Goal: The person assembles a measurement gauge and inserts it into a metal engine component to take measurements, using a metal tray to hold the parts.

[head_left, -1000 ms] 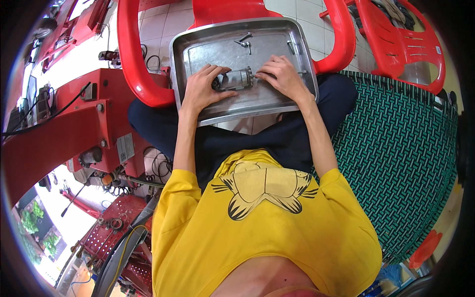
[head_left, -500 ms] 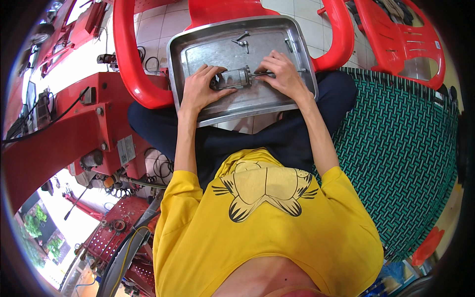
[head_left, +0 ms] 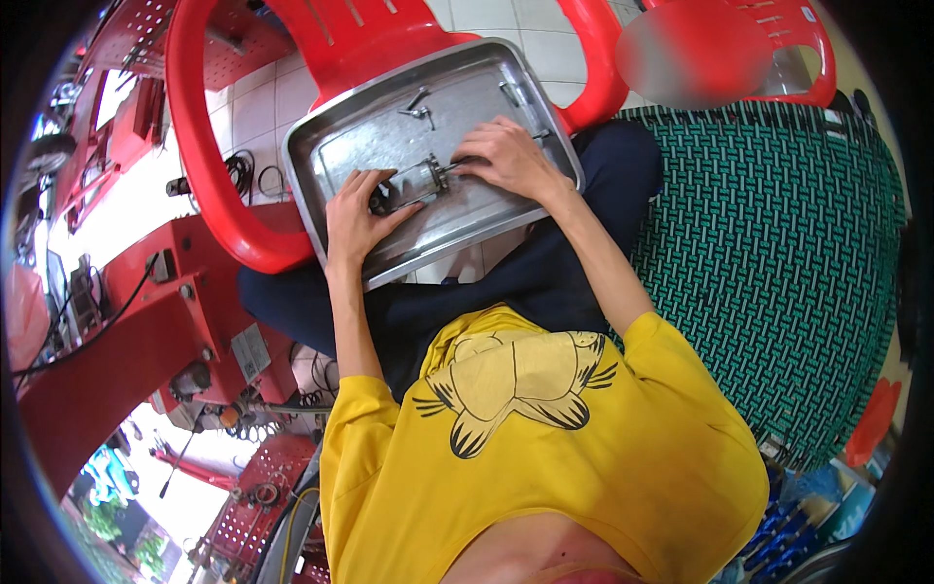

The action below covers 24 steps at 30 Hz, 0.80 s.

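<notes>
On a shallow metal tray (head_left: 365,136) lies a grey cylindrical metal part (head_left: 416,182) with a flange at its right end. My left hand (head_left: 358,219) grips its dark left end between thumb and fingers. Close to the flange, my right hand (head_left: 508,161) is pinched round a thin metal rod-like tool (head_left: 541,135), whose tip points at the flange. My fingers hide most of the tool, so its exact kind cannot be made out. Farther back on the tray are a small bolt (head_left: 418,98) and a small branched metal piece (head_left: 420,114). Small thin pieces (head_left: 510,93) lie near its right corner.
The tray rests on a red plastic chair (head_left: 375,44), whose arms (head_left: 199,165) rise on both sides. A red machine frame (head_left: 126,331) stands at my left. To my right is a green and black woven seat (head_left: 769,253).
My view has turned, so the tray appears farther left and tilted. Both hands keep their hold on the cylindrical metal part and the rod-like tool.
</notes>
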Each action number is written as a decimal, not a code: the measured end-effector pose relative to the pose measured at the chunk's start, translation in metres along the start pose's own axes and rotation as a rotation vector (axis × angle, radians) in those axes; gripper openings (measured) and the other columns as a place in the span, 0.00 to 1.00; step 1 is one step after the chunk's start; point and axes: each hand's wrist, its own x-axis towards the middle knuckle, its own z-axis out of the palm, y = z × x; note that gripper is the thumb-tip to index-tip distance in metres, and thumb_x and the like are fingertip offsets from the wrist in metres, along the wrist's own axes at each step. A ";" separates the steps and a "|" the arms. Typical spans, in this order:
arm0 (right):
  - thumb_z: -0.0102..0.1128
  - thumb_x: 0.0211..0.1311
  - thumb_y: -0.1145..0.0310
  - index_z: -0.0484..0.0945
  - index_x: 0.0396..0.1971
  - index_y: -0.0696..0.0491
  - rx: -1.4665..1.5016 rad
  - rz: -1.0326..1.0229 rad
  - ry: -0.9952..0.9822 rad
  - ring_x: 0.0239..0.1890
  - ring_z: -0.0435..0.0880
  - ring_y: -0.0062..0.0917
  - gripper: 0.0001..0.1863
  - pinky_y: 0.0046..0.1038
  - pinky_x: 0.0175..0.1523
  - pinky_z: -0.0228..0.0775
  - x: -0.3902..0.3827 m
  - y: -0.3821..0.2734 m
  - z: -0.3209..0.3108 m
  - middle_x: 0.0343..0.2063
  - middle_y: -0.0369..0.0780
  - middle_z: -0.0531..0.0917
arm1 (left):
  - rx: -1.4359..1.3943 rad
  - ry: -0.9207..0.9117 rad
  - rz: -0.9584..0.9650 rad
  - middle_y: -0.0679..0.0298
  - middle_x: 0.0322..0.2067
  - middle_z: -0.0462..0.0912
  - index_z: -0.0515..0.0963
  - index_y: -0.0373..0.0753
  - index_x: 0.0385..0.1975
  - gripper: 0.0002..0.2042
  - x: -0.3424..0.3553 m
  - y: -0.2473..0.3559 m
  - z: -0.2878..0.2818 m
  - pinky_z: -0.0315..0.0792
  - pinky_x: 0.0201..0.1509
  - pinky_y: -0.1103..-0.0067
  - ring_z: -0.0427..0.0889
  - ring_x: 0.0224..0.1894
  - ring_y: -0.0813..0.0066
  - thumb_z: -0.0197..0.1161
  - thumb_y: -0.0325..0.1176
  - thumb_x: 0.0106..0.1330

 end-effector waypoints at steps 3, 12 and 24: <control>0.75 0.61 0.59 0.87 0.38 0.51 0.010 -0.003 -0.003 0.46 0.85 0.30 0.12 0.35 0.56 0.70 0.001 0.000 -0.002 0.38 0.35 0.89 | -0.007 -0.011 -0.018 0.58 0.39 0.88 0.87 0.40 0.47 0.27 0.000 0.002 0.000 0.81 0.47 0.66 0.88 0.43 0.57 0.86 0.46 0.50; 0.68 0.69 0.59 0.88 0.42 0.49 -0.002 0.054 -0.034 0.43 0.85 0.30 0.11 0.33 0.55 0.68 0.000 0.002 0.005 0.38 0.35 0.89 | 0.010 0.042 -0.046 0.59 0.39 0.83 0.87 0.39 0.47 0.28 0.001 0.001 0.000 0.80 0.49 0.66 0.87 0.44 0.59 0.87 0.46 0.47; 0.72 0.63 0.66 0.84 0.39 0.52 0.058 0.007 -0.030 0.46 0.84 0.35 0.09 0.36 0.55 0.69 0.002 0.001 -0.003 0.39 0.37 0.84 | 0.032 0.090 -0.001 0.62 0.39 0.84 0.88 0.44 0.52 0.30 0.002 0.006 -0.004 0.80 0.49 0.68 0.86 0.43 0.63 0.88 0.42 0.45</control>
